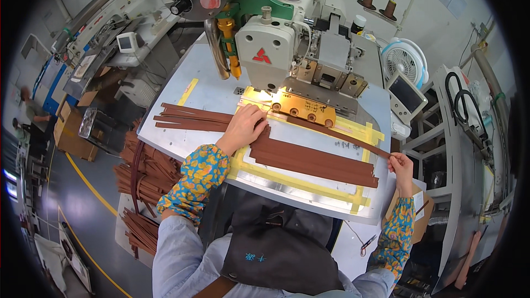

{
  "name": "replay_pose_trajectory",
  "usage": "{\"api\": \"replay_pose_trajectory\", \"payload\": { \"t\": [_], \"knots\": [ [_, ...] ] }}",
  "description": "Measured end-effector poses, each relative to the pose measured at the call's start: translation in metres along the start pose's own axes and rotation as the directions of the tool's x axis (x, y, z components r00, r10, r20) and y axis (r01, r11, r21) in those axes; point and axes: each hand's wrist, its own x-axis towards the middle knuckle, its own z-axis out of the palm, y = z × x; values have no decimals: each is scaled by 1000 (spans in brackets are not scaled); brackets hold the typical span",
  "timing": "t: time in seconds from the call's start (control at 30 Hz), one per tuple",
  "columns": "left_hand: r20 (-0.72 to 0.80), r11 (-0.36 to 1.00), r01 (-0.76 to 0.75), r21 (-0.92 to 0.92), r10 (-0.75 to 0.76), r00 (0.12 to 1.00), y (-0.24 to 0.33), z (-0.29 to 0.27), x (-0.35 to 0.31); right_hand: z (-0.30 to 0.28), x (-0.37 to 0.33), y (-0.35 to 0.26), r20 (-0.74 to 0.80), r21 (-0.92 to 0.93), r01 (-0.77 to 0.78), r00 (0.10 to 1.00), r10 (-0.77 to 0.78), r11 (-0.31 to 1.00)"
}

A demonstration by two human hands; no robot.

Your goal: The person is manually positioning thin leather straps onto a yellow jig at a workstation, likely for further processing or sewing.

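A long brown strap strip (342,139) lies slanting along the front of a gold-coloured guide plate (306,109) on the sewing machine. My right hand (401,168) pinches its right end, just past the table's taped area. My left hand (243,128) is closed at the strip's left end, fingertips pressed down near the lit needle area; the exact grip is partly hidden under the fingers. Just in front lies a flat row of brown strips (312,160). More loose brown strips (190,118) fan out to the left, partly beneath my left hand.
The white machine head (265,49) stands over the worktable (171,140), which carries yellow tape (303,186). Bundles of brown strips (144,179) are piled at the left. A control screen (406,92) and a fan (404,62) stand right. Scissors-like snips (367,243) lie below the table.
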Motion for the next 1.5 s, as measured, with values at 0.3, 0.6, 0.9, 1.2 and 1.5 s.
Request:
{"api": "replay_pose_trajectory", "payload": {
  "t": [0.3,0.6,0.9,1.2,1.5],
  "knots": [
    [-46,1000,-17,6,17,999,-6,8,2,40,13,-23,173,77,-11,985,-2,997],
    [-64,1000,-22,2,22,998,-7,5,0,21,-2,-10,71,324,-43,997,21,945],
    [-79,999,-30,10,31,996,-3,4,-1,31,9,-1,-132,183,125,986,-101,975],
    [46,985,0,171,-8,999,2,2,0,65,21,-11,-28,181,210,978,-209,961],
    [153,971,20,236,-57,987,7,-1,3,63,30,-14,6,178,124,992,-127,976]
  ]
}}
